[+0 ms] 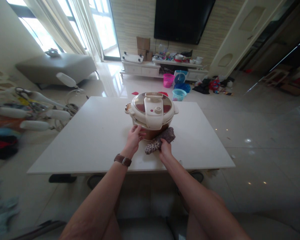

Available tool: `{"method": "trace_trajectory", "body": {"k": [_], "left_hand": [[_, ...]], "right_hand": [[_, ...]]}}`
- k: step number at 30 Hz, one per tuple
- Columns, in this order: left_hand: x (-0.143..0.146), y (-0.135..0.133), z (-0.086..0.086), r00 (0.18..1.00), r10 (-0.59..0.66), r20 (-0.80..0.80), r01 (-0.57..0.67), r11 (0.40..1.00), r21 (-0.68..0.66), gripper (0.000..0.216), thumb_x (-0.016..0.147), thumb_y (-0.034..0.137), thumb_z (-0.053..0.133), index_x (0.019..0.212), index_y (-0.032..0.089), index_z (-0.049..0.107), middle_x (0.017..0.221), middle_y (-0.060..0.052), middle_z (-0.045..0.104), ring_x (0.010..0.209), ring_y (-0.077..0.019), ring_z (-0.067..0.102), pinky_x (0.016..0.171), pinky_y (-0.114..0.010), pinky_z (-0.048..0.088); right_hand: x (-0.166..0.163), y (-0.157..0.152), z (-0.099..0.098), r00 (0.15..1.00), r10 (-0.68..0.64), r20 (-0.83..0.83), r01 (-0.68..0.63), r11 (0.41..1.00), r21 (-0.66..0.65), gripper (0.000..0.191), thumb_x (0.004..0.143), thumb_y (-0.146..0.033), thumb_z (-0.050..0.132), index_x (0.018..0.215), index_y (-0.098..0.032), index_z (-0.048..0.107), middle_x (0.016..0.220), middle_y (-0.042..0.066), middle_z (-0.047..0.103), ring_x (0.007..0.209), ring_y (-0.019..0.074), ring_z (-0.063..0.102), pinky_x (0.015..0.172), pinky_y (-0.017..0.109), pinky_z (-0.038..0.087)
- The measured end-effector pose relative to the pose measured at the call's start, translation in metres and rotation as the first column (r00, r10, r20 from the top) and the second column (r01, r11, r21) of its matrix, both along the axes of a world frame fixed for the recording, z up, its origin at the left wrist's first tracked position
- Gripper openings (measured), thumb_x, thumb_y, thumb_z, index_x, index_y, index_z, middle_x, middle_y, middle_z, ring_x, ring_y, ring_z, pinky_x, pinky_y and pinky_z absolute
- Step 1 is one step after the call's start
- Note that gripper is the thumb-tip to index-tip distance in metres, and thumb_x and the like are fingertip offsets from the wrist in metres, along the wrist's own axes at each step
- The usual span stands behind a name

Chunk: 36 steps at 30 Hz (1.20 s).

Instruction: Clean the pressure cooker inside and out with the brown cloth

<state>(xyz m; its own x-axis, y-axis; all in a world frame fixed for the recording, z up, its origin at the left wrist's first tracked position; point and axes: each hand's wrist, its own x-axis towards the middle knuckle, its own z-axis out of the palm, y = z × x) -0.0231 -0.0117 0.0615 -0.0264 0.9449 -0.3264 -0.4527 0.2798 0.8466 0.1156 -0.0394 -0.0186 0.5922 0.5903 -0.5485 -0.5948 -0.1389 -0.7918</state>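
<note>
A cream and brown electric pressure cooker (153,111) stands upright on the white table, its lid down, with a handle on top and a knob and red button on the front. My left hand (134,136) is at the cooker's lower front left, fingers apart and fingertips at the rim of its front panel; whether they press on it I cannot tell. In my right hand (165,148) is a rolled or folded patterned cloth (153,145), brown with pale flower shapes, gripped at its middle. The cloth lies slantwise in front of the cooker's base and hides part of it.
The white table (102,133) has its near edge just before me. Beyond it are a turquoise basket (179,94), a pink bucket (168,80) and a cluttered TV cabinet (150,70). A lamp-like fixture with white shades (57,115) is at the left.
</note>
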Motion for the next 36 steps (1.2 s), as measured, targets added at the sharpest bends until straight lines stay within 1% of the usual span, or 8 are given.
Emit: {"method": "trace_trajectory", "body": {"k": [9, 13, 20, 27, 32, 36], "left_hand": [[-0.0006, -0.0001, -0.0014, 1.000, -0.006, -0.003, 0.006, 1.000, 0.009, 0.028, 0.089, 0.039, 0.079, 0.093, 0.020, 0.059, 0.085, 0.000, 0.072, 0.058, -0.0072, 0.065, 0.054, -0.019, 0.047], [-0.0010, 0.0004, -0.0025, 1.000, -0.014, -0.007, 0.014, 1.000, 0.020, 0.032, 0.086, 0.042, 0.082, 0.094, 0.020, 0.059, 0.085, 0.000, 0.073, 0.059, -0.0078, 0.065, 0.055, -0.019, 0.047], [-0.0008, 0.0005, -0.0023, 1.000, -0.014, -0.014, 0.014, 1.000, 0.010, 0.029, 0.089, 0.041, 0.079, 0.094, 0.020, 0.060, 0.087, -0.001, 0.074, 0.060, -0.0078, 0.065, 0.055, -0.020, 0.046], [-0.0005, 0.0002, -0.0015, 1.000, -0.014, -0.016, 0.014, 1.000, 0.010, 0.028, 0.090, 0.040, 0.078, 0.095, 0.020, 0.059, 0.086, 0.000, 0.073, 0.059, -0.0075, 0.065, 0.055, -0.019, 0.046], [-0.0008, 0.0003, -0.0018, 1.000, -0.019, -0.012, 0.019, 1.000, 0.015, 0.031, 0.087, 0.042, 0.080, 0.096, 0.020, 0.060, 0.087, -0.001, 0.073, 0.059, -0.0078, 0.065, 0.055, -0.019, 0.047], [-0.0007, 0.0000, -0.0011, 1.000, -0.012, -0.013, 0.012, 1.000, 0.007, 0.028, 0.089, 0.040, 0.078, 0.094, 0.020, 0.060, 0.086, 0.000, 0.073, 0.059, -0.0078, 0.065, 0.055, -0.020, 0.046]], "right_hand": [[-0.0008, -0.0016, 0.0052, 1.000, 0.003, -0.009, -0.003, 1.000, -0.007, 0.016, 0.074, -0.016, 0.070, 0.089, -0.017, 0.070, 0.078, 0.001, 0.075, 0.072, 0.0172, 0.069, 0.062, 0.025, 0.056], [-0.0013, -0.0018, 0.0070, 1.000, -0.010, -0.015, 0.010, 1.000, -0.019, 0.014, 0.073, -0.015, 0.072, 0.087, -0.017, 0.069, 0.077, 0.001, 0.075, 0.072, 0.0171, 0.068, 0.062, 0.025, 0.057], [-0.0021, -0.0021, 0.0072, 1.000, -0.012, -0.006, 0.012, 1.000, -0.010, 0.014, 0.073, -0.015, 0.070, 0.087, -0.017, 0.069, 0.078, 0.001, 0.075, 0.075, 0.0174, 0.070, 0.064, 0.025, 0.057], [-0.0023, -0.0021, 0.0074, 1.000, -0.018, -0.007, 0.018, 1.000, -0.009, 0.016, 0.073, -0.015, 0.070, 0.089, -0.016, 0.070, 0.080, 0.002, 0.075, 0.074, 0.0168, 0.069, 0.064, 0.025, 0.057], [-0.0012, -0.0017, 0.0056, 1.000, -0.007, -0.015, 0.007, 1.000, -0.001, 0.016, 0.073, -0.016, 0.070, 0.089, -0.016, 0.071, 0.080, 0.001, 0.075, 0.075, 0.0173, 0.070, 0.066, 0.026, 0.057], [-0.0014, -0.0016, 0.0058, 1.000, -0.010, -0.019, 0.010, 1.000, -0.002, 0.016, 0.073, -0.015, 0.071, 0.089, -0.017, 0.070, 0.079, 0.001, 0.076, 0.074, 0.0174, 0.069, 0.064, 0.025, 0.057]]}}
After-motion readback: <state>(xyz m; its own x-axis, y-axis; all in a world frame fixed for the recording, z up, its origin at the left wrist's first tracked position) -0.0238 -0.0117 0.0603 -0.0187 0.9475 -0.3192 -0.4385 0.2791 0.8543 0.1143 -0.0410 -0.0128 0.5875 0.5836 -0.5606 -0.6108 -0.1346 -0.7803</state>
